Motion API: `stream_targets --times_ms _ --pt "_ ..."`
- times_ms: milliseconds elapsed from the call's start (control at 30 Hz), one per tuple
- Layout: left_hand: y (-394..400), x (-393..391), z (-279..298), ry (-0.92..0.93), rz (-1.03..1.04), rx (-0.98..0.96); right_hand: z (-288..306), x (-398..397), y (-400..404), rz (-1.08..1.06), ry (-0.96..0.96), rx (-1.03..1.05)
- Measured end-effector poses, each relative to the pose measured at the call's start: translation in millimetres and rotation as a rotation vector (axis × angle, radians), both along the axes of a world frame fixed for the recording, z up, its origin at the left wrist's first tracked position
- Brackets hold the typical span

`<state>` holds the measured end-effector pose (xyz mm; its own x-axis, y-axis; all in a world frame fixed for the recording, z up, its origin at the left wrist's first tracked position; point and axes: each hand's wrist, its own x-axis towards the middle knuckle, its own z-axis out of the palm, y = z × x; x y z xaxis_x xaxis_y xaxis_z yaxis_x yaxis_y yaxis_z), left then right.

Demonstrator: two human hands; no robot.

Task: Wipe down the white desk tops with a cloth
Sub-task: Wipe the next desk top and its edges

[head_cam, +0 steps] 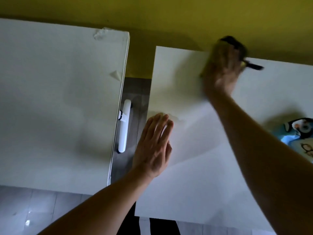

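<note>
Gripping perhaps a cloth [235,42], right hand [221,70]

Wall [169,12] ahead of me is mustard yellow, plain, dim and unevenly lit. Floor [42,211] is grey tile or plank, grout lines visible, a couple of bright glare spots bottom left. A strip of the same grey floor shows in the gap [137,92] between the two white tables. A white handle-shaped fitting [124,126] with dark trim sits in that gap, just beside the left table's edge; can't tell what it belongs to. Light is low overall, cooler and bluish toward the near side, warmer by the wall. Soft shadows lie across both white surfaces. No window in my view.
</note>
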<state>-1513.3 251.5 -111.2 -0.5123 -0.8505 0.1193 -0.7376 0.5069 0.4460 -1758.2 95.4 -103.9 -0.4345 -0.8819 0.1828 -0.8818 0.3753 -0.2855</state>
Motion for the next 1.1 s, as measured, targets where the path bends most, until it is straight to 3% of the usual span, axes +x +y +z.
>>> stream_targets --times_ms 133,233,367,467,600,667,733,800,867,933,1100 --pt "1.4 3.5 -0.4 -0.002 -0.001 -0.002 -0.2 102.8 -19.6 0.526 -0.006 -0.099" --pt "-0.4 5.3 -1.0 -0.009 -0.012 -0.003 10.2 106.5 -15.8 0.645 -0.027 -0.042" --pt "-2.6 5.1 -3.4 0.007 -0.031 -0.014 -6.8 9.4 18.3 0.406 0.014 -0.143" --pt "-1.2 3.0 -4.3 0.016 -0.02 -0.04 -2.5 -65.1 57.4 0.132 0.013 -0.031" --pt "-0.9 2.3 -6.8 0.016 -0.011 -0.065 5.6 -59.3 61.5 -0.115 -0.049 0.07" --pt "-1.0 1.3 -7.3 0.009 -0.006 -0.062 0.4 -12.4 49.2 0.014 0.001 -0.011" --pt "-1.8 1.6 -6.8 0.004 -0.005 -0.063 -4.4 48.4 39.3 0.328 0.037 -0.119" --pt "0.8 5.4 -3.2 -0.03 0.008 -0.069 1.6 94.2 42.4 0.602 0.006 -0.083" --pt "2.0 8.2 0.8 -0.084 0.031 -0.098 9.5 99.9 46.8 0.732 0.002 -0.028" --pt "2.8 10.0 4.6 -0.111 0.051 -0.12 5.8 74.6 57.0 0.714 -0.003 -0.017" --pt "23.4 20.9 9.9 -0.079 0.107 -0.062 -6.0 -15.3 101.0 0.224 0.03 -0.087"
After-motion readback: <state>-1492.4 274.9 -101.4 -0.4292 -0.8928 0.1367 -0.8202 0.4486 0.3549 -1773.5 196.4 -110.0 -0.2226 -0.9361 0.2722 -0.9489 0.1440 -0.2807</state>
